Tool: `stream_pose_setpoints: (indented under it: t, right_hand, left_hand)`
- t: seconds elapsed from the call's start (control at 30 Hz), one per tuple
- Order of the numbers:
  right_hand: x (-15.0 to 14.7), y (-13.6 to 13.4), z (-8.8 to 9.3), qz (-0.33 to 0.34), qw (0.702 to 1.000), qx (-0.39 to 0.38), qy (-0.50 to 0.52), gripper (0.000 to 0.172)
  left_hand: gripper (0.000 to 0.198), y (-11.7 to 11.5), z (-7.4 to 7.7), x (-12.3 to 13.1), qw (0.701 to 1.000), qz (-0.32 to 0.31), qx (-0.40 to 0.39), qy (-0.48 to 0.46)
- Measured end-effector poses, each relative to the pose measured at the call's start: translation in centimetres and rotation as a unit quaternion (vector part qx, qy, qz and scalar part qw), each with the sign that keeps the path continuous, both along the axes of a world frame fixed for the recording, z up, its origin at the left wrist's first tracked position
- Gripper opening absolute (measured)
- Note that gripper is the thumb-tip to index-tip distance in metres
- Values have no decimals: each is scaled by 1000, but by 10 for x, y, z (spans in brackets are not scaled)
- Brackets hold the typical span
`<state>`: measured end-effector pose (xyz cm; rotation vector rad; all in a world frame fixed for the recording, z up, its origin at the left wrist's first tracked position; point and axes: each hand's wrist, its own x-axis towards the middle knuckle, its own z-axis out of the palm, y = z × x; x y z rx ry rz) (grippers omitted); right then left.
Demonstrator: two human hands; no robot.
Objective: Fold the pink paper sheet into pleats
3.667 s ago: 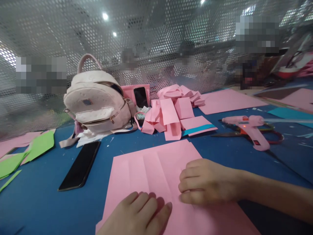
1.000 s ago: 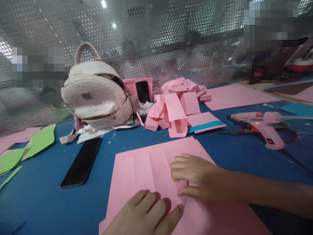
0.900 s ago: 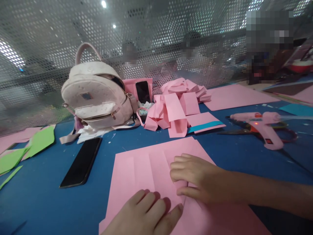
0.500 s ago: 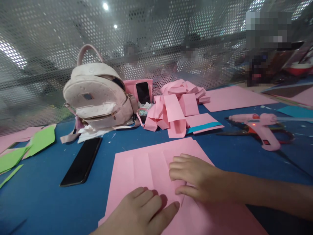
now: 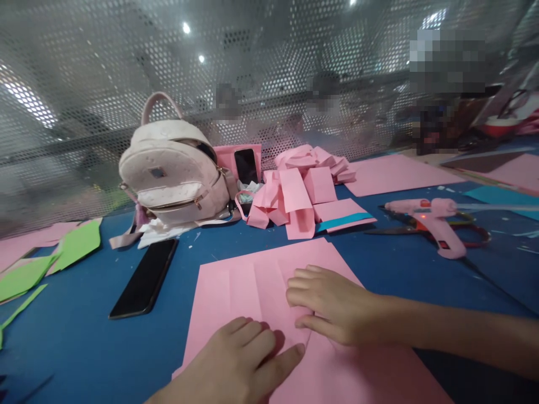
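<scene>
A large pink paper sheet (image 5: pixel 236 286) with several lengthwise creases lies on the blue table (image 5: pixel 84 348) in front of me. My left hand (image 5: pixel 240 365) presses flat on its near part, fingers stretched out toward the right. My right hand (image 5: pixel 328 303) rests on the sheet's middle, fingers curled and pinching a folded flap of the paper against the thumb.
A black phone (image 5: pixel 145 278) lies left of the sheet. Behind stand a pale pink backpack (image 5: pixel 172 174), a pile of folded pink paper pieces (image 5: pixel 301 191) and a second phone (image 5: pixel 245 165). A pink glue gun (image 5: pixel 433 221) on scissors lies right. Green paper scraps (image 5: pixel 63 249) lie far left.
My right hand has slid a little left along the fold, and my left hand has shifted with it. The view has tilted slightly.
</scene>
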<state>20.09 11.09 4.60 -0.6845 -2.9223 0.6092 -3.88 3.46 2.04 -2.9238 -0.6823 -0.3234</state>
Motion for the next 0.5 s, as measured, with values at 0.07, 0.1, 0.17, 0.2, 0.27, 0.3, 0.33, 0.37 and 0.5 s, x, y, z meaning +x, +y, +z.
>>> stream_pose_setpoints:
  t: [0.07,0.1,0.17,0.2,0.27,0.3,0.33,0.37,0.5]
  right_hand:
    - [0,0,-1,5,1000,6,0,18]
    - [0,1,-2,5,1000,10,1,18]
    - [0,1,-4,4,1000,16,3,18]
    - [0,0,-5,3,1000,19,4,18]
    - [1,-2,-4,1,1000,24,7,18]
    - [1,-3,-3,1,1000,26,8,18]
    - [1,-4,-2,1,1000,26,9,18]
    - [1,-5,-1,0,1000,24,9,18]
    - [0,-8,3,-6,1000,16,13,22]
  left_hand:
    - [45,-1,1,-1,1000,-1,-8,5]
    - [47,-1,1,-1,1000,0,-10,9]
    - [55,-3,4,0,1000,2,-13,21]
    - [59,-4,5,1,999,5,-16,30]
    - [66,-6,9,2,998,13,-32,52]
    - [67,-7,11,4,997,17,-43,62]
    - [66,-8,13,5,996,21,-55,69]
    - [65,-10,15,5,995,24,-67,75]
    - [61,-15,24,7,991,32,-98,89]
